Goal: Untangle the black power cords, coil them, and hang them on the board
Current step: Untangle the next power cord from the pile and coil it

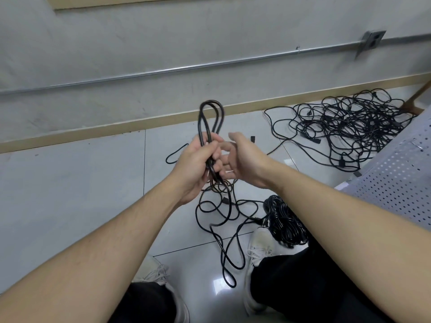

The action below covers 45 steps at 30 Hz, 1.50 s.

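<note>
My left hand grips a black power cord folded into a few upright loops above the fist. The rest of that cord hangs from the fist and trails in loose curves over the floor tiles between my feet. My right hand is just right of the loops, fingers relaxed and spread, holding nothing. A big tangle of black cords lies on the floor at the far right by the wall. A coiled bundle of cord lies under my right forearm.
A white perforated board leans at the right edge. The grey wall carries a metal conduit and a socket box. A tan baseboard runs along the floor. My white shoes stand on the glossy tiles.
</note>
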Available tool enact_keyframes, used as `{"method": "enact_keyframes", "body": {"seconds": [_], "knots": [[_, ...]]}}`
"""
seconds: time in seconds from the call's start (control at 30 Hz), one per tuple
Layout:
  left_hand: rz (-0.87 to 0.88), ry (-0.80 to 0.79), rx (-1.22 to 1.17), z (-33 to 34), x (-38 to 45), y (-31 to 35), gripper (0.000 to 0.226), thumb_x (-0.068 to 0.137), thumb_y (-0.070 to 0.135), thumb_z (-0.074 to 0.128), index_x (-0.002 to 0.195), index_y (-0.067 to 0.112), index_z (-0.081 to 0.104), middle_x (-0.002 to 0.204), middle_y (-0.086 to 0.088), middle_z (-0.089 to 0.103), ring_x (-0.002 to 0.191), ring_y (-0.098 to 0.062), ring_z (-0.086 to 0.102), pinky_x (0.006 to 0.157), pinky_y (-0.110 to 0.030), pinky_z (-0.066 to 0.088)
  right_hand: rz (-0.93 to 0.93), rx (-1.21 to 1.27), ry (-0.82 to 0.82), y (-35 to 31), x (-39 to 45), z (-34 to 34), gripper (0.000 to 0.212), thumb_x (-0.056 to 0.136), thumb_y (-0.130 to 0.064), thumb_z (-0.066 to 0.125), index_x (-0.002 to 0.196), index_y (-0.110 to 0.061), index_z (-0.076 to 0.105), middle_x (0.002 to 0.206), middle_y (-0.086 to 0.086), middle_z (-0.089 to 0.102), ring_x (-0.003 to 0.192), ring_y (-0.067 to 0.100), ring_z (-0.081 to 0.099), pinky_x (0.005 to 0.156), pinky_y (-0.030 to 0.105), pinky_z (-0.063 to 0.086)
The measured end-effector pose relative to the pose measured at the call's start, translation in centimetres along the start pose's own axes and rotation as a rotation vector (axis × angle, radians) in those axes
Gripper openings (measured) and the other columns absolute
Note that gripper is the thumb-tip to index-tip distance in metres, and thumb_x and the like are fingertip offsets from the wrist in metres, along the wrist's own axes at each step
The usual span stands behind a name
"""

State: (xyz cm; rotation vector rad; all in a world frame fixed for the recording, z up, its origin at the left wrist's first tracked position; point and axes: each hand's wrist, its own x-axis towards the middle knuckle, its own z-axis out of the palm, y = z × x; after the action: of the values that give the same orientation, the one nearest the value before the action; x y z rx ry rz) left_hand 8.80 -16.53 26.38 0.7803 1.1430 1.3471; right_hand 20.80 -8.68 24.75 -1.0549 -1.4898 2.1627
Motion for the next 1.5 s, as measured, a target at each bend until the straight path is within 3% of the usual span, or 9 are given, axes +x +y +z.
{"method": "enact_keyframes", "body": {"seconds": [0.13, 0.37, 0.47, 0.67, 0.73, 0.87, 1.07, 1.33, 1.5], "knots": [[0.062, 0.229, -0.077, -0.9, 0.6, 0.9, 0.017, 0.107, 0.008, 0.038, 0.104, 0.017, 0.052, 0.065, 0.003, 0.040, 0.047, -0.012, 0.039, 0.047, -0.024, 0.036, 0.036, -0.325, -0.203, 1.0, -0.1, 0.6, 0.038, 0.099, -0.036, 0.023, 0.098, -0.018, 0.056, 0.082, 0.012, 0.073, 0.081, 0.035, 0.054, 0.088, 0.040, 0.042], [0.175, 0.568, 0.046, -3.8, 2.3, 0.9, 0.024, 0.104, 0.006, 0.036, 0.098, 0.025, 0.051, 0.076, 0.003, 0.043, 0.053, -0.011, 0.034, 0.050, -0.026, 0.031, -0.005, -0.841, -0.056, 1.0, -0.5, -0.4, 0.031, 0.100, -0.039, 0.061, 0.078, -0.017, 0.056, 0.063, -0.001, 0.057, 0.056, 0.020, 0.057, 0.060, 0.031, 0.045], [0.195, 0.687, 0.186, -4.8, 2.6, 1.0, 0.023, 0.104, 0.011, 0.037, 0.098, 0.028, 0.051, 0.081, 0.003, 0.046, 0.055, -0.014, 0.037, 0.049, -0.023, 0.035, -0.036, -0.729, 0.030, 0.6, -0.8, -1.1, 0.033, 0.098, -0.039, 0.064, 0.073, -0.018, 0.059, 0.050, -0.012, 0.047, 0.052, 0.017, 0.048, 0.054, 0.026, 0.040], [0.150, 0.785, 0.303, -5.6, 2.8, 0.5, 0.024, 0.104, 0.015, 0.037, 0.097, 0.032, 0.053, 0.086, 0.008, 0.051, 0.080, -0.019, 0.048, 0.075, -0.029, 0.044, -0.227, -0.430, 0.061, -0.6, -1.4, -0.5, 0.017, 0.101, -0.028, 0.063, 0.096, -0.018, 0.076, 0.060, -0.010, 0.044, 0.053, 0.009, 0.035, 0.047, 0.019, 0.029], [0.132, 0.741, 0.422, -5.3, 2.6, 0.5, 0.021, 0.106, 0.014, 0.036, 0.105, 0.026, 0.054, 0.083, 0.011, 0.050, 0.070, -0.011, 0.047, 0.060, -0.014, 0.043, -0.262, -0.445, 0.080, -0.7, -1.5, -0.5, 0.015, 0.099, -0.024, 0.066, 0.098, -0.011, 0.075, 0.060, -0.007, 0.042, 0.049, 0.008, 0.036, 0.047, 0.019, 0.032], [0.063, 0.461, 0.787, -4.4, 2.0, -0.1, 0.013, 0.107, 0.027, 0.045, 0.107, 0.026, 0.058, 0.079, 0.009, 0.053, 0.067, -0.010, 0.047, 0.059, -0.030, 0.036, -0.325, -0.478, 0.192, -0.8, -1.7, -0.5, 0.016, 0.094, -0.025, 0.073, 0.091, -0.010, 0.077, 0.051, -0.012, 0.038, 0.044, 0.005, 0.031, 0.042, 0.015, 0.028], [-0.081, 0.270, 0.595, -2.9, 1.4, -0.6, 0.025, 0.106, 0.044, 0.048, 0.092, 0.026, 0.057, 0.074, 0.005, 0.051, 0.057, -0.011, 0.041, 0.041, -0.017, 0.033, -0.354, -0.460, 0.272, -1.1, -1.9, -0.8, 0.012, 0.091, -0.035, 0.076, 0.084, -0.025, 0.078, 0.053, -0.016, 0.044, 0.057, 0.017, 0.034, 0.048, 0.024, 0.027], [-0.142, 0.110, 0.578, -1.2, 0.7, -0.5, 0.068, 0.099, 0.073, 0.022, 0.090, 0.020, 0.065, 0.080, 0.001, 0.056, 0.062, -0.014, 0.045, 0.057, -0.029, 0.035, -0.318, -0.566, 0.235, -1.3, -1.8, -1.2, 0.029, 0.093, -0.034, 0.073, 0.083, -0.007, 0.074, 0.051, -0.013, 0.045, 0.046, 0.008, 0.028, 0.046, 0.021, 0.024], [-0.048, -0.063, 0.882, -1.9, 0.8, -0.9, 0.023, 0.099, 0.038, 0.060, 0.089, 0.018, 0.053, 0.061, 0.015, 0.043, 0.048, -0.005, 0.037, 0.048, -0.022, 0.035, -0.211, -0.603, 0.304, -1.1, -1.3, -1.9, 0.050, 0.081, -0.051, 0.079, 0.068, -0.015, 0.047, 0.059, 0.004, 0.039, 0.047, 0.015, 0.036, 0.050, 0.027, 0.030]]}}
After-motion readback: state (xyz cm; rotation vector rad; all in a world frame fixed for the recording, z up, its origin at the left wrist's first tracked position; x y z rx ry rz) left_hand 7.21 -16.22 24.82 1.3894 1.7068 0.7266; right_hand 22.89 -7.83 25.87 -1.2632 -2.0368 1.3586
